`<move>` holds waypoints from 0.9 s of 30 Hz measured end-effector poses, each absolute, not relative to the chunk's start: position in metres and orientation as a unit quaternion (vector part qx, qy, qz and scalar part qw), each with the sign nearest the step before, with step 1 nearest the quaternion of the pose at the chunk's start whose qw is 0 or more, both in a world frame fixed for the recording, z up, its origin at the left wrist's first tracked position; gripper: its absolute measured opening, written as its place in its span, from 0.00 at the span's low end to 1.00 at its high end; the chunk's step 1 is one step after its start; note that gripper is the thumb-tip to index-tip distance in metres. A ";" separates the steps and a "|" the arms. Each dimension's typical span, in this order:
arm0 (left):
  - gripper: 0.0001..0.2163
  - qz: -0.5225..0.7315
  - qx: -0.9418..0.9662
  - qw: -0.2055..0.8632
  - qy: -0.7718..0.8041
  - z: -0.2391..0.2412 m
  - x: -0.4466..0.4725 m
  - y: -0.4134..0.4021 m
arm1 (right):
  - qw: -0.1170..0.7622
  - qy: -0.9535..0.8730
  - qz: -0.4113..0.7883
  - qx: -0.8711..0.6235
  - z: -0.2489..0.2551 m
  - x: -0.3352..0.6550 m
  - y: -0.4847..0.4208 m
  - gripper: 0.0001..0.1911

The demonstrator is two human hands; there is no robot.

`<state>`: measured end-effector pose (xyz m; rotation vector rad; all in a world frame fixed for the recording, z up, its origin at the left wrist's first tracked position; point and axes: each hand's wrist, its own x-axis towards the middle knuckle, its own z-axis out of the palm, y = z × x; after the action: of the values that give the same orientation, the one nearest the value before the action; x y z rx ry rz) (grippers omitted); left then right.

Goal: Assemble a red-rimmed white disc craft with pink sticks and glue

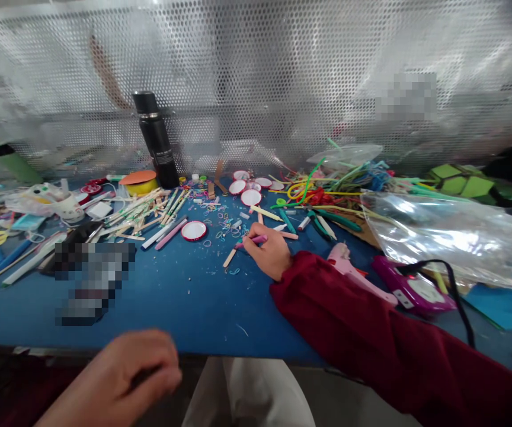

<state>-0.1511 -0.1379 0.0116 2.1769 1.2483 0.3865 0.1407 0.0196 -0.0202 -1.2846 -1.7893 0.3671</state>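
Note:
My right hand [268,250] is closed around a purple-pink marker [260,239], its lower end pointing left and down. Just beyond that end a small wooden craft stick [229,257] lies on the blue table. My left hand [136,370], slightly blurred, hangs low at the table's front edge with its fingers curled in and nothing visible in them. Small rubber bands [228,230] are scattered behind the craft stick. A red-rimmed white lid [194,230] lies flat to the left of them, beside a pink marker [171,233].
A black bottle [158,142] stands at the back near the perforated metal panel [256,77]. Craft sticks [149,212] are piled at left. Green-handled pliers [333,220], a pink glue gun [356,273] and a purple device [416,287] with a black cable lie at right.

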 end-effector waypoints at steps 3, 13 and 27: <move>0.11 0.180 0.793 0.245 0.528 0.036 -0.112 -0.097 | 0.432 -0.725 0.142 -0.518 -0.021 0.141 0.021 0.12; 0.16 0.057 0.804 0.022 0.591 0.023 -0.031 -0.009 | 0.531 -0.637 0.180 -0.529 -0.015 0.143 0.021 0.11; 0.12 -0.003 0.799 0.006 0.601 0.023 -0.022 0.001 | 0.653 -0.486 0.333 -0.476 -0.003 0.149 0.023 0.11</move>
<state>-0.0217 0.0013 0.0233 2.4998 1.8818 -0.0084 0.1485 0.0230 -0.0030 -1.0789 -1.1023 0.7553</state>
